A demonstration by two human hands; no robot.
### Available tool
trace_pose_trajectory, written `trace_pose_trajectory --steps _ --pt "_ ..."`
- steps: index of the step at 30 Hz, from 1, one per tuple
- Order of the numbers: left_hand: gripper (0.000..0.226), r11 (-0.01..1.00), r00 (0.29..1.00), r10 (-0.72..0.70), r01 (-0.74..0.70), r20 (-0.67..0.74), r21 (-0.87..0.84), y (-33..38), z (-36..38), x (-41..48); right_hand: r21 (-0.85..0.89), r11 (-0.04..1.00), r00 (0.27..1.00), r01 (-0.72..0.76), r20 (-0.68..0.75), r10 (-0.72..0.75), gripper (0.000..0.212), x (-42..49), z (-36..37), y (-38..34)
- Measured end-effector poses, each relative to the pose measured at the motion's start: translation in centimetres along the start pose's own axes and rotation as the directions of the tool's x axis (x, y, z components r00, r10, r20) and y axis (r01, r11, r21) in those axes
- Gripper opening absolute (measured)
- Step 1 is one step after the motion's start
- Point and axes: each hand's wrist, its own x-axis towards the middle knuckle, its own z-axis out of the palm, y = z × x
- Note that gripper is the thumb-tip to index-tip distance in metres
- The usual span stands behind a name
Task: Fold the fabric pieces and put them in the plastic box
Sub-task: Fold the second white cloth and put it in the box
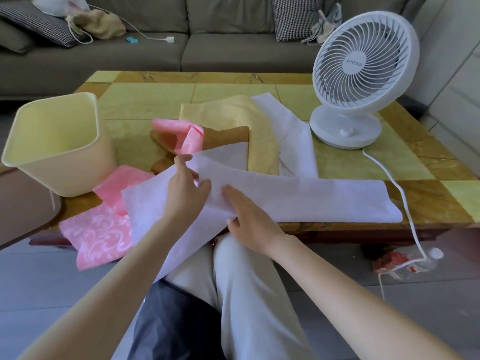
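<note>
Head camera: a cream plastic box (57,141) stands upright at the tiled table's (345,165) left edge, with pink patterned fabric (101,229) beside it. The left hand (185,188) pinches a fold of the long white fabric (311,201) lying along the near edge. Just beside it the right hand (249,216) presses flat, fingers straight, and a white desk fan (363,74) stands far right.

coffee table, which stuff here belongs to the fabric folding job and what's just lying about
Job: white fabric, pinched by left hand, pressed by right hand; pink fabric; yellow fabric; brown fabric; plastic box.
Lying about: fan; fan cable; bottle on the floor; sofa cushion.
</note>
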Motion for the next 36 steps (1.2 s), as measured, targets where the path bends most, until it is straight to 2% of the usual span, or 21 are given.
trace_pose_trajectory --steps 3,5,7,10,13,16,17,18,20,22,25,29,30,32,36 --pt "0.048 0.995 0.998 0.069 -0.07 -0.005 -0.066 2.3 0.9 -0.6 0.089 0.996 0.993 0.03 -0.112 -0.02 0.065 -0.4 -0.3 -1.6" --pt "0.044 0.989 0.996 0.093 -0.091 0.011 -0.113 4.0 1.7 -0.9 0.1 0.994 0.974 0.038 -0.226 -0.014 0.058 -0.6 -0.7 -2.0" --pt "0.037 0.98 0.992 0.12 -0.111 0.047 -0.166 5.3 2.5 -1.3 0.071 0.997 0.953 -0.019 -0.302 0.04 0.044 -0.6 -1.2 -1.6" --pt "0.02 0.954 0.974 0.179 -0.138 0.138 -0.265 6.1 3.6 -1.7 0.099 0.987 0.936 -0.128 -0.316 0.153 0.027 -0.6 -2.1 -0.7" --pt "0.018 0.955 0.965 0.176 -0.119 0.196 -0.271 5.7 4.5 -1.8 0.189 0.968 0.906 -0.168 -0.357 0.227 0.021 -0.7 -2.9 0.2" --pt "0.023 0.974 0.948 0.207 -0.177 0.241 -0.14 4.8 5.3 -2.4 0.292 0.934 0.838 -0.206 -0.439 0.323 0.019 -0.7 -4.0 2.0" --pt "0.026 0.966 0.93 0.253 -0.259 0.266 -0.015 4.5 5.7 -2.6 0.35 0.91 0.81 -0.221 -0.454 0.372 0.015 -0.8 -4.5 2.8" --pt "0.03 0.916 0.9 0.312 -0.37 0.305 0.154 4.2 6.3 -2.8 0.407 0.882 0.785 -0.236 -0.455 0.42 0.003 -0.9 -5.0 3.6" --pt "0.039 0.738 0.835 0.368 -0.53 0.409 0.418 3.9 7.8 -3.2 0.49 0.825 0.738 -0.28 -0.44 0.512 0.032 -1.3 -5.5 5.3" --pt "0.045 0.633 0.812 0.346 -0.572 0.47 0.522 3.8 9.5 -3.4 0.548 0.772 0.696 -0.321 -0.417 0.585 0.05 -1.9 -5.6 6.8" --pt "0.038 0.567 0.802 0.326 -0.59 0.501 0.575 3.5 11.2 -3.5 0.529 0.75 0.667 -0.396 -0.396 0.631 0.06 -2.7 -5.2 8.7" --pt "0.028 0.574 0.782 0.305 -0.607 0.544 0.55 2.7 11.6 -3.7 0.504 0.717 0.645 -0.481 -0.35 0.679 0.037 -3.6 -4.5 10.6" --pt "0.026 0.587 0.777 0.306 -0.609 0.55 0.534 2.5 11.6 -3.7 0.494 0.716 0.645 -0.493 -0.345 0.682 0.032 -3.7 -4.4 10.8" --pt "0.023 0.641 0.783 0.298 -0.588 0.546 0.494 2.2 11.4 -3.6 0.468 0.724 0.652 -0.507 -0.342 0.677 0.035 -3.7 -4.2 11.0" --pt "0.032 0.705 0.816 0.289 -0.535 0.501 0.465 2.5 11.3 -3.4 0.403 0.743 0.657 -0.535 -0.355 0.665 0.042 -3.8 -4.2 11.0"
